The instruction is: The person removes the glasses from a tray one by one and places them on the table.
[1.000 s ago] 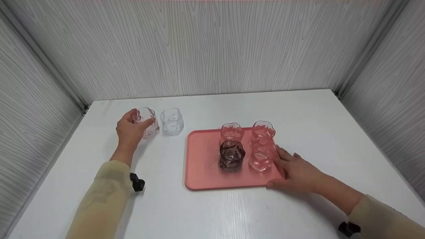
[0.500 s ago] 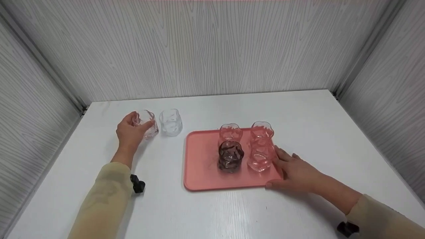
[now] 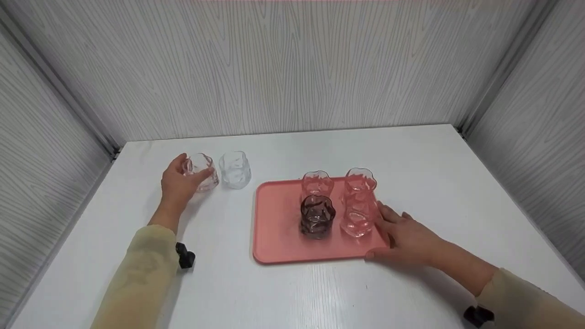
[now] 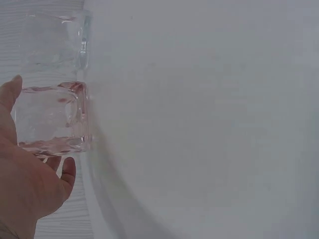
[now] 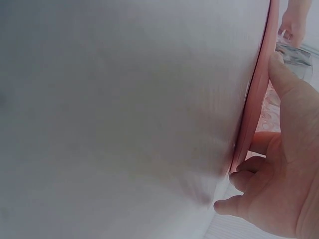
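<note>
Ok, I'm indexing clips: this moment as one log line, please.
left hand: holds pink-tinted glass; clear glass: beside it; right hand: touches pink tray; on tray: dark glass, three others

In the head view the light is soft and rather even, and the surface (image 3: 228,292) looks bright, with a pale glare before the near edge of the tray (image 3: 279,242). Weak, soft shadows lie beside the left sleeve (image 3: 137,274) and the right forearm (image 3: 466,267). The left wrist view is greyish and hazy, with low contrast; the right wrist view is dimmer, darkest at upper left.
</note>
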The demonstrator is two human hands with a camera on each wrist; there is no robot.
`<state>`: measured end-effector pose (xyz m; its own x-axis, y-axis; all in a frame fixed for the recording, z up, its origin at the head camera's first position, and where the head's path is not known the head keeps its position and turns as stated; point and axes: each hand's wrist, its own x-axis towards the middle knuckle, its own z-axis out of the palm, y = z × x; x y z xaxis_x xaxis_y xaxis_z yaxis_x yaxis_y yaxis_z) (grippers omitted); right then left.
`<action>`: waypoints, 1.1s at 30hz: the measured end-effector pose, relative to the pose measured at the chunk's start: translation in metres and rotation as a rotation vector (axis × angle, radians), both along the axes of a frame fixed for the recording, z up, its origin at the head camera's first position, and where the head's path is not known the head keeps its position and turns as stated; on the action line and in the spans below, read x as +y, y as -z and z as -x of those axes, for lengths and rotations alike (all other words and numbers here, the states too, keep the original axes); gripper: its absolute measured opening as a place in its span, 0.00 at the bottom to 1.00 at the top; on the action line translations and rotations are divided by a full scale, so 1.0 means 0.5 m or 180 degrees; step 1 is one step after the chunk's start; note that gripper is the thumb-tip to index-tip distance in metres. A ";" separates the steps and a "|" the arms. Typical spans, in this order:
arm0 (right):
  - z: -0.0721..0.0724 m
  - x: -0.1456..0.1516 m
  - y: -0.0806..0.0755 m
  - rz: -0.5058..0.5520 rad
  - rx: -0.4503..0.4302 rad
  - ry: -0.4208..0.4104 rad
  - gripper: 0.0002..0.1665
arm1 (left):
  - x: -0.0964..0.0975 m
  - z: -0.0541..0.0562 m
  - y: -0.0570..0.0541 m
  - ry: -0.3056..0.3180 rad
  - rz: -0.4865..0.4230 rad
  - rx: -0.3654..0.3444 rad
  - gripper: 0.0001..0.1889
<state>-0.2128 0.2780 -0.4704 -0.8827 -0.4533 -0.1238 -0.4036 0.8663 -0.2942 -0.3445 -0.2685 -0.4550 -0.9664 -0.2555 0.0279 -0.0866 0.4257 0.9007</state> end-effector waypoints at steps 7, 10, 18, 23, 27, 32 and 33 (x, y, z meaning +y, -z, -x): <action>0.001 -0.001 0.009 0.0013 0.0041 -0.0035 0.69 | -0.002 -0.032 -0.039 -0.0047 0.0267 0.0307 0.50; 0.002 -0.001 0.005 0.0021 0.0025 -0.0012 0.68 | 0.009 -0.045 -0.067 -0.0030 0.0404 0.0561 0.46; 0.008 0.000 -0.005 0.0019 0.0002 -0.0013 0.67 | 0.089 -0.081 -0.121 0.0389 0.0573 0.1144 0.39; 0.011 -0.005 -0.005 0.0034 0.0005 -0.0007 0.68 | 0.157 -0.110 -0.122 0.0783 0.0477 0.1306 0.39; 0.012 -0.009 -0.003 0.0025 -0.0007 0.0013 0.69 | 0.206 -0.132 -0.110 0.1154 0.0386 0.1393 0.40; 0.013 -0.013 -0.006 0.0031 -0.0027 0.0009 0.69 | 0.260 -0.157 -0.090 0.1505 0.0324 0.1323 0.41; 0.013 -0.014 -0.006 0.0035 -0.0033 0.0012 0.69 | 0.270 -0.161 -0.086 0.1554 0.0323 0.1297 0.42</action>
<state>-0.2196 0.2711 -0.4673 -0.8832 -0.4512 -0.1279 -0.3971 0.8646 -0.3080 -0.2642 -0.1334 -0.4122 -0.8776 0.2343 0.4182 0.4793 0.4143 0.7737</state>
